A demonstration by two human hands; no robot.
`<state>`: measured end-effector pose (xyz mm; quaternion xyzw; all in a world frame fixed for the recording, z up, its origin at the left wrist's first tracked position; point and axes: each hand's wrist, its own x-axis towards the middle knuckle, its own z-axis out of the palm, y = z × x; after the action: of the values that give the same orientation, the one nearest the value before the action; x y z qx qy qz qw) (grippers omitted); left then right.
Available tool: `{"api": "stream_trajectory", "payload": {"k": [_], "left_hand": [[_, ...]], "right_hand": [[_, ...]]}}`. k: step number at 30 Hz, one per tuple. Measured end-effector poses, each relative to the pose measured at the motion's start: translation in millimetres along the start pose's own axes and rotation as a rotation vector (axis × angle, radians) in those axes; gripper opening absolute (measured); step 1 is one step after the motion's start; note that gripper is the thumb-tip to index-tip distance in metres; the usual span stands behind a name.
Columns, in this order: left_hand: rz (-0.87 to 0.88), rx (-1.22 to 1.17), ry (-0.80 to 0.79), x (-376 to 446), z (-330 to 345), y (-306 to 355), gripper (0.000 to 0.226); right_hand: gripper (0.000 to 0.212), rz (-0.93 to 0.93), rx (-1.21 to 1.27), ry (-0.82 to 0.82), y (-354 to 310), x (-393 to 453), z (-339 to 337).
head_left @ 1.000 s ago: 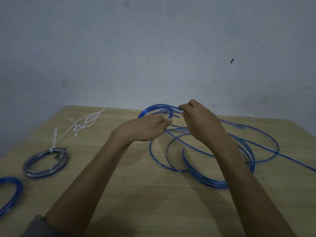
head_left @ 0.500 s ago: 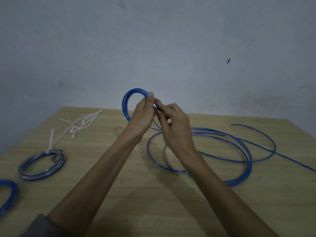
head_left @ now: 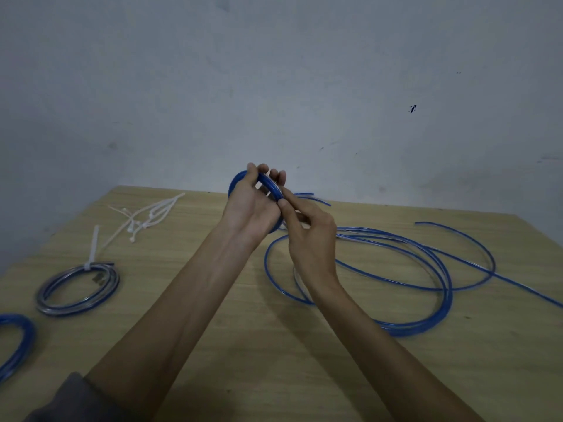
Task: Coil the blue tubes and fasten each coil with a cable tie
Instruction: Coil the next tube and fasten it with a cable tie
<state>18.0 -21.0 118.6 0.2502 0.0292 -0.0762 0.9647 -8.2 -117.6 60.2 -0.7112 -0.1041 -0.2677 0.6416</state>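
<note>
Blue tube lay in loose loops over the right half of your bench, one long length as far as could be told, with a strand running off the right edge and out of view. You held a small coil of that tube raised above the far edge of the bench, near its middle. Your left hand gripped the coil, thumb across its front and fingers curled behind it; the lower part of the coil was hidden by your palm. Your right hand pinched the tube just beside the coil between thumb and forefinger, the other fingers curled under. Two free tube ends poked out behind your right hand; which strand each belonged to was hard to make out.

Two finished coils sat near the left edge. One, a tied coil, lay whole, with a single white cable tie standing up from it. The other, a cut-off coil, showed only partly at the left edge, and no tie could be made out on it. A loose bunch of spare ties lay toward the far left corner; they overlapped too much to count.
</note>
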Motion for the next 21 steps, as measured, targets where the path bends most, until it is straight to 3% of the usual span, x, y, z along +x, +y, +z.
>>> {"api": "stream_trajectory", "payload": {"k": [7, 13, 18, 21], "left_hand": [[0.014, -0.003, -0.060, 0, -2, -2, 0.035], [0.039, 0.006, -0.078, 5, -7, -4, 0.031], [-0.032, 0.214, -0.011, 12, -15, -4, 0.032], [-0.157, 0.552, -0.090, 1, -12, 5, 0.039]], "right_hand": [[0.028, 0.073, 0.134, -0.003, 10, -4, 4], [0.025, 0.020, 0.021, -0.041, 11, 1, 0], [0.029, 0.035, -0.073, -0.020, 17, 13, -12], [0.027, 0.061, -0.073, -0.047, 19, 26, -26]]}}
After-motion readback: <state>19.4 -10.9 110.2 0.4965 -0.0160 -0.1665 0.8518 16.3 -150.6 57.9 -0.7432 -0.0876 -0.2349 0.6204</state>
